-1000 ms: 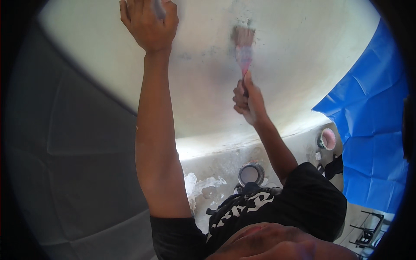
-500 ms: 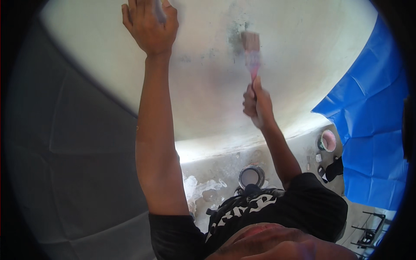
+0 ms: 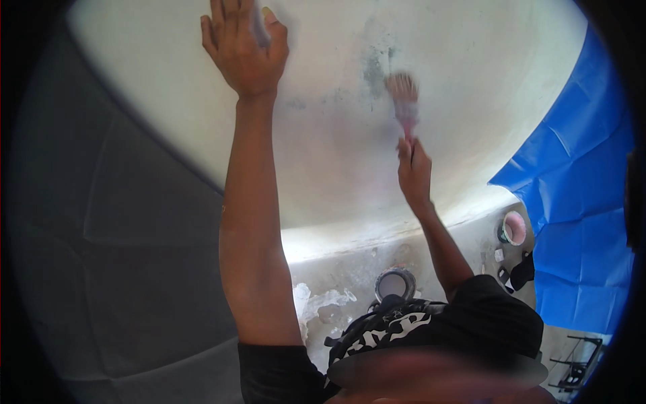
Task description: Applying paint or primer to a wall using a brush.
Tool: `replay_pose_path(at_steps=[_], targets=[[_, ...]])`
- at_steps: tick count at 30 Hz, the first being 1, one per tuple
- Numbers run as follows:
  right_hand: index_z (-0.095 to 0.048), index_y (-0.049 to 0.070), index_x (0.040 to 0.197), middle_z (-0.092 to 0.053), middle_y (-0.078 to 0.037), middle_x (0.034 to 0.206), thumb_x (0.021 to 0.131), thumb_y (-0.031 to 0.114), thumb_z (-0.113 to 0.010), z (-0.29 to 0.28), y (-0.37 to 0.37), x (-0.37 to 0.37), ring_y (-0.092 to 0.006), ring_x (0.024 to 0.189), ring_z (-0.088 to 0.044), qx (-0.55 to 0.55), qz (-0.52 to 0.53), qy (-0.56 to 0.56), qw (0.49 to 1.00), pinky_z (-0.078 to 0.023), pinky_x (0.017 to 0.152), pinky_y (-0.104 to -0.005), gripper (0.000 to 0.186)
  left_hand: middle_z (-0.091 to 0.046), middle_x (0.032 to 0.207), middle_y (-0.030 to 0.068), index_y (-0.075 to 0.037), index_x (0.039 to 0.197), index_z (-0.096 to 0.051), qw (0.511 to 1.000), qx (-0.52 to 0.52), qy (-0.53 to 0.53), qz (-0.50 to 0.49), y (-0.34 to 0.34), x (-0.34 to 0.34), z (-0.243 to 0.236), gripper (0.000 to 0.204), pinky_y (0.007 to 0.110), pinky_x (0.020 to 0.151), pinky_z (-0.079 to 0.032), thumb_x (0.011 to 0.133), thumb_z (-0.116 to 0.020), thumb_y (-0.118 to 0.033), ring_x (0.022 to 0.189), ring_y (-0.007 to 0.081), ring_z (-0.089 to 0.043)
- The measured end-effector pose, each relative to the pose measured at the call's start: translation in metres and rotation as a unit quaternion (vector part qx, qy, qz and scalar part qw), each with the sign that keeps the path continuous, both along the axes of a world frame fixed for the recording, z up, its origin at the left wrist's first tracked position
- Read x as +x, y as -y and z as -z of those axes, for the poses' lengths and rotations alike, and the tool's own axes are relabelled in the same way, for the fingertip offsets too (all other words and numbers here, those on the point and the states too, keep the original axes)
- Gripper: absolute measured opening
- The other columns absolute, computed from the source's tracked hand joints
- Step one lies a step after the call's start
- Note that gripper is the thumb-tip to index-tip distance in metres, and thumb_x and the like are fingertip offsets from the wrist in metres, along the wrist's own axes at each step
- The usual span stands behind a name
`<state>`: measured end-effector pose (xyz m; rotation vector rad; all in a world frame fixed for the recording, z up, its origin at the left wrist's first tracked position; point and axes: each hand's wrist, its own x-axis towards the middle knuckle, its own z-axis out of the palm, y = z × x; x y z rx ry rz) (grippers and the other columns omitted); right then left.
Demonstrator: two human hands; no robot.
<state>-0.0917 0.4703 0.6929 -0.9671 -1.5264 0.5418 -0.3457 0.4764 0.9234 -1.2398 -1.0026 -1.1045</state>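
My left hand lies against the pale, curved surface, fingers spread and thumb out, nothing in it. Lower and to the right, my right hand grips the pink handle of a paintbrush. The blurred bristles point up, just below a blotchy dark grey-green patch on the surface. Whether they touch it is hard to tell.
Dark sheeting covers the left and a blue tarp the right. Below lie a bucket of grey liquid, a pinkish bucket, crumpled white material, small dark items and a black metal frame.
The brush and my right hand have moved down and to the right, away from the top of the dark patch. My left hand sits a little lower and further right in view.
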Motion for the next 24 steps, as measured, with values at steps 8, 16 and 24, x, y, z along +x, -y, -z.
replay_pose_path(at_steps=[8, 16, 24], targets=[[-0.047, 0.002, 0.108, -0.061, -0.03, 0.072, 0.106, 0.025, -0.048, 0.05, -0.004, -0.017, -0.0532, 0.072, -0.06, 0.002, -0.012, 0.131, 0.991, -0.043, 0.06, -0.0609, 0.023, -0.044, 0.155, 0.0191, 0.0, 0.147, -0.048, 0.999, -0.002, 0.017, -0.037, -0.003, -0.003, 0.0, 0.052, 0.053, 0.12, -0.024, 0.097, -0.049, -0.012, 0.147, 0.0366, -0.037], [-0.054, 0.001, 0.105, -0.062, -0.022, 0.077, 0.107, 0.03, -0.048, 0.095, 0.034, -0.008, -0.0427, 0.07, -0.063, -0.114, -0.097, 0.056, 0.987, -0.048, 0.066, -0.0485, 0.03, -0.043, 0.156, 0.0193, 0.001, 0.148, -0.046, 0.997, -0.009, 0.01, -0.07, -0.005, -0.005, 0.001, 0.052, 0.054, 0.12, -0.025, 0.097, -0.05, -0.011, 0.147, 0.0365, -0.037], [-0.053, 0.015, 0.096, -0.031, 0.008, 0.072, 0.1, 0.07, -0.04, -0.063, 0.009, -0.029, -0.0055, 0.061, -0.03, -0.304, -0.375, -0.308, 0.82, -0.027, 0.051, -0.025, 0.057, -0.042, 0.157, 0.0189, 0.0, 0.149, -0.046, 0.999, 0.0, -0.001, -0.036, -0.001, -0.002, 0.0, 0.053, 0.053, 0.12, -0.024, 0.096, -0.05, -0.011, 0.147, 0.0368, -0.036]])
